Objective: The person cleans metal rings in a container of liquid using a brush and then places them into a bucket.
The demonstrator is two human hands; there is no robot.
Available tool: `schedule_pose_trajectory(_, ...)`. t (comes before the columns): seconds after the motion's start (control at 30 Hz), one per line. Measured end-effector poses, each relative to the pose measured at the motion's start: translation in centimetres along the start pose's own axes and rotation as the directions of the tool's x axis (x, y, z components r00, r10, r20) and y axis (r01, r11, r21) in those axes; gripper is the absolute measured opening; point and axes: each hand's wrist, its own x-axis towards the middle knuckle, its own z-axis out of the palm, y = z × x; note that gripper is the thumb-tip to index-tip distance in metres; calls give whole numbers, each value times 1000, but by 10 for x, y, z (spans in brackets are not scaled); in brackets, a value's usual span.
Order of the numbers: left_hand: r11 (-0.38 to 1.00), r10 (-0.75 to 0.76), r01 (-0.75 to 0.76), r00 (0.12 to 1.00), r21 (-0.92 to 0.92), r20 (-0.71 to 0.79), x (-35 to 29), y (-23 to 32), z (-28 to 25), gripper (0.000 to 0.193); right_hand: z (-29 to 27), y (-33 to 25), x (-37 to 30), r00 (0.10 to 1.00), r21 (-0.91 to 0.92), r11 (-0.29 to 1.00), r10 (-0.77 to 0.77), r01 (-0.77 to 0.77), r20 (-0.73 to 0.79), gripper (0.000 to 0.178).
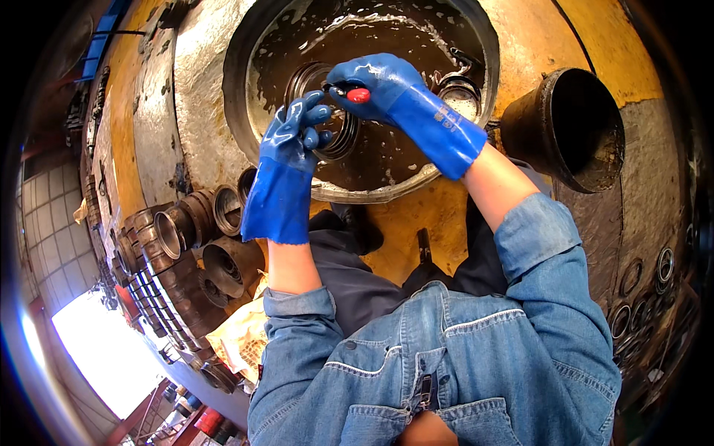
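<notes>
Both my hands wear long blue rubber gloves, wet on the fingers, over a round metal basin (pixel 236 100) of murky brown liquid. My right hand (pixel 379 85) is closed on a red-handled tool (pixel 358 96); the tool's working end is mostly hidden by the glove. Just left of it, my left hand (pixel 297 130) has its fingers apart and slightly curled, with nothing plainly held. Under and between the hands are ribbed metal rings (pixel 343 143), partly hidden; whether a finger touches them I cannot tell. Another metal ring (pixel 460 91) sits in the basin's right side.
A dark, dirty bucket (pixel 550 130) stands tilted right of the basin. Several metal rings and cylinders (pixel 178 230) crowd the left. More rings (pixel 632 297) lie at the right edge. A crumpled yellowish sack (pixel 242 334) is by my left arm. The yellow floor (pixel 439 230) looks worn and stained.
</notes>
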Motion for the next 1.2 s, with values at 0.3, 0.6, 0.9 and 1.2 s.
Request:
schedule_pose_trajectory(0.3, 988, 93, -85, 994, 131, -55, -10, -4, 22, 40, 30, 9, -25, 882, 568, 682, 283, -461, 376, 45)
schedule_pose_trajectory(0.6, 997, 65, -68, 993, -30, -100, -6, 0, 0, 39, -34, 24, -44, 744, 297, 691, 539, -659, 395, 40)
schedule_pose_trajectory(0.9, 802, 162, 100, 912, -588, 376, 12, -9, -48, 43, -46, 33, -40, 852, 342, 869, 453, -357, -263, 54)
schedule_pose_trajectory(1.2, 847, 166, -24, 961, -531, 221, -4, -4, -14, 40, -13, -9, -60, 824, 501, 655, 454, -566, 338, 65)
